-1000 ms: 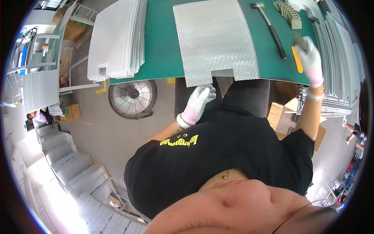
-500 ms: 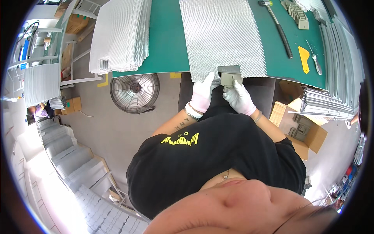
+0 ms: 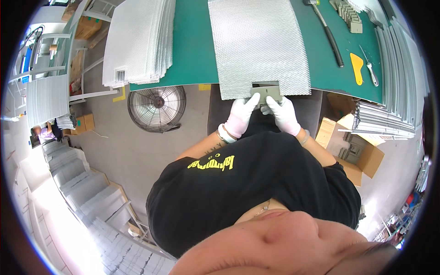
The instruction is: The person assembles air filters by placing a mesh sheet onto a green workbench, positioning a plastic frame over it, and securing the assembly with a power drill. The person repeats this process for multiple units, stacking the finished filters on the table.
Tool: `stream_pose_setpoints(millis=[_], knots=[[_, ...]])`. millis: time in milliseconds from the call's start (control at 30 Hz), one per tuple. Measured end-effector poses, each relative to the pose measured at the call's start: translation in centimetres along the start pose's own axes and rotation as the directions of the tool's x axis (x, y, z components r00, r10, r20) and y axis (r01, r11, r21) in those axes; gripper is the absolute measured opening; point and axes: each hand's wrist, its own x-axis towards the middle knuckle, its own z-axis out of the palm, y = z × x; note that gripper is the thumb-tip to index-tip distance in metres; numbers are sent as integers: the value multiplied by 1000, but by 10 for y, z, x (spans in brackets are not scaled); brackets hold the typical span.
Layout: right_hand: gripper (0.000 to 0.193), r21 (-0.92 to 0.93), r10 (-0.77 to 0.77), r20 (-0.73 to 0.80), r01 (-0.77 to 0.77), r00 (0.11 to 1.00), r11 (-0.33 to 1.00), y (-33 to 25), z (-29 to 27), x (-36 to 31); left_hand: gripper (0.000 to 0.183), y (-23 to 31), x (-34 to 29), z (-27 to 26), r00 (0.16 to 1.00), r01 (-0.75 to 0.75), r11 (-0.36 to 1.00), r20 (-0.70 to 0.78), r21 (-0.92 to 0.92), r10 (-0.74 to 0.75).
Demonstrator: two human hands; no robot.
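A silver mesh panel [image 3: 259, 46] lies on the green table, its near edge sticking out past the table's front. In that edge is a rectangular notch, where a grey-beige rectangular plate [image 3: 266, 94] sits partly in the gap. My left hand [image 3: 241, 117], in a white glove, pinches the plate's left end with the thumb on top. My right hand [image 3: 282, 114], gloved too, pinches the right end, thumb also on top. The fingers under the plate are mostly hidden.
Stacked mesh panels [image 3: 137, 41] stand at the table's left. On the right lie a hammer [image 3: 331, 39], a yellow scraper [image 3: 356, 68], a screwdriver [image 3: 371, 68] and several beige plates [image 3: 350, 20]. A floor fan [image 3: 157, 109] and an open carton [image 3: 360, 153] stand below the table.
The plate has turned and now spans the notch crosswise. My left hand has moved from the mesh edge onto the plate's left end. The panel has shifted slightly toward me.
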Motion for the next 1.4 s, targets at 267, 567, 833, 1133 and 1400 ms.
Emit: stream_pose_setpoints(millis=[267,567,833,1133,1400], knots=[[31,17,-108,-350,121,930,992,-5,-12,-2,38,-2,9,-17,988,104,985,102,136,-118],[28,26,-102,-394,122,913,992,-4,-8,1,40,-1,5,-21,985,118,990,116,81,-127],[35,-175,-226,-283,182,932,968,0,-8,-3,56,6,-10,-17,926,312,938,269,-151,-265],[42,3,-150,46,150,988,989,-6,8,-1,60,147,85,34,581,-704,-421,805,572,124],[40,-10,-317,-413,344,853,939,17,-29,-24,77,74,87,70,614,-637,-519,782,570,107]])
